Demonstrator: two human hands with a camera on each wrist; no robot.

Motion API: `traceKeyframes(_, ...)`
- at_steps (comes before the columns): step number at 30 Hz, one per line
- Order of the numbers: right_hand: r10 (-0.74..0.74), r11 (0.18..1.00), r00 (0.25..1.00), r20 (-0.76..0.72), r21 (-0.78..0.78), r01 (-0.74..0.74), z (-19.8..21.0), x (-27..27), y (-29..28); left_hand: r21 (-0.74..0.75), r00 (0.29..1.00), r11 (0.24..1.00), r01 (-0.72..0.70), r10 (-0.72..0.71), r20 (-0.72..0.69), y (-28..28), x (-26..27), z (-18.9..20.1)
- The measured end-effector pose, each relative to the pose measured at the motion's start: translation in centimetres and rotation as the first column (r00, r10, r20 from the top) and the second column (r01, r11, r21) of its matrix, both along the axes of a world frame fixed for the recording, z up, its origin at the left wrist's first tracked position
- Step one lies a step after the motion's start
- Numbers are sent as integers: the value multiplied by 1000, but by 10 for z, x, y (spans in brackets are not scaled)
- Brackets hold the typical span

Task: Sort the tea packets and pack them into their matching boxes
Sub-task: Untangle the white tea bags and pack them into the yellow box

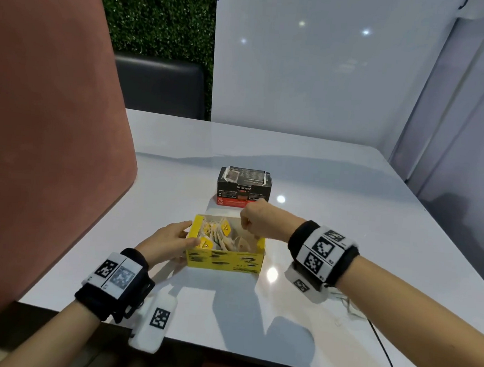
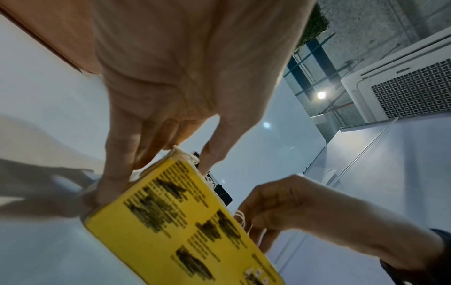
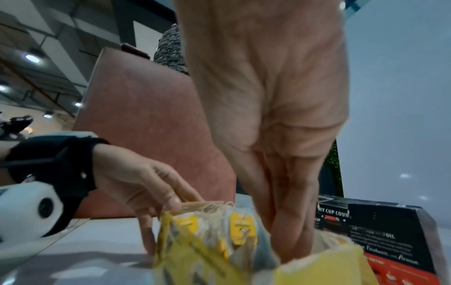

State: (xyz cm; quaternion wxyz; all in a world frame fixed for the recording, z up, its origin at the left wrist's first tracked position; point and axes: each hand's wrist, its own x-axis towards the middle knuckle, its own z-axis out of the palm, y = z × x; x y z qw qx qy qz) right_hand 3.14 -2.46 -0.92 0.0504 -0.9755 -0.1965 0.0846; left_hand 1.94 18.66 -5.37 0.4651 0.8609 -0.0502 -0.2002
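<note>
An open yellow tea box (image 1: 224, 261) sits mid-table, filled with several tea bags (image 1: 220, 234) that carry yellow tags (image 3: 240, 226). My left hand (image 1: 171, 240) holds the box's left end, thumb at the near corner and fingers along the end wall. My right hand (image 1: 256, 223) reaches down into the right half of the box, its fingers (image 3: 285, 221) bunched against the thumb among the bags. White strings (image 2: 240, 217) show at those fingers; the fingertips are hidden inside. A black tea box with a red base (image 1: 243, 186) stands just behind, its top flaps closed.
The white glossy table (image 1: 348, 205) meets white wall panels at the back and right. A tall rust-coloured chair back (image 1: 39, 112) crowds the left side. A dark seat (image 1: 159, 85) stands beyond the far edge. A black cable (image 1: 386, 354) trails over the front right.
</note>
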Motion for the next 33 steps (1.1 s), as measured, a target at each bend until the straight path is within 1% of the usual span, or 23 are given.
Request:
traceKeyframes(2,-17,996,995,-98,-87,9,-3,-10,8,-18,1000,1000,-9,9,-13,-1,-2,1)
traceKeyframes(4,-67,994,984,-164,-96,52,-8,-13,16,-37,999,999,-21,20,-34,-2,-3,1)
traceKeyframes(7,-169,983,952,-257,27,182,-12,-10,26,-31,999,999,-32,30,-44,-2,-4,-3)
traceKeyframes(10,-213,953,912,-351,130,273,-14,-7,30,-23,999,999,-24,23,-35,-5,-6,-4)
traceKeyframes(13,-233,951,912,-339,115,286,-14,-10,34,-43,999,998,-35,34,-22,-8,-6,-8)
traceKeyframes(15,-247,958,927,-282,71,277,-14,-14,37,-37,999,999,-37,37,-2,-8,-5,-10)
traceKeyframes(17,-263,956,934,-243,68,287,-14,-17,37,-22,999,999,-44,45,15,-8,-5,-11)
traceKeyframes(19,-270,939,929,-254,145,313,-12,-19,34,-39,999,998,-45,44,-11,-8,-6,-11)
traceKeyframes(21,-297,883,916,-271,287,371,-6,-23,26,-59,998,997,-45,43,-45,-7,-9,-9)
traceKeyframes(22,-322,838,909,-265,367,404,-2,-27,17,-42,998,998,-53,52,-32,-8,-12,-6)
traceKeyframes(23,-359,789,901,-242,437,432,3,-33,4,19,997,998,-63,62,36,-9,-16,-2)
traceKeyframes(24,-400,742,892,-213,495,451,8,-41,-11,103,985,991,-87,71,154,-10,-22,5)
traceKeyframes(25,-444,708,879,-175,532,464,11,-48,-30,152,949,983,-106,55,309,-15,-30,13)
traceKeyframes(26,-497,695,857,-138,527,488,13,-56,-51,141,887,985,-98,23,460,-22,-40,23)
traceKeyframes(27,-548,703,830,-102,482,524,12,-64,-71,83,823,995,-49,-6,568,-33,-49,32)
traceKeyframes(28,-591,722,803,-74,396,567,11,-72,-89,29,784,999,30,-42,619,-48,-59,41)
traceKeyframes(29,-620,744,783,-54,278,608,8,-79,-102,5,778,993,119,-96,621,-63,-66,45)
traceKeyframes(30,-637,756,769,-49,154,636,4,-86,-113,11,789,979,204,-171,591,-81,-73,46)
traceKeyframes(31,-648,758,760,-54,52,650,0,-91,-121,27,812,958,287,-258,524,-102,-76,46)
traceKeyframes(32,-657,754,752,-57,-18,657,-4,-95,-127,32,843,933,358,-338,418,-122,-76,44)
traceKeyframes(33,-663,749,746,-59,-62,660,-7,-98,-131,26,873,912,409,-400,278,-142,-75,40)
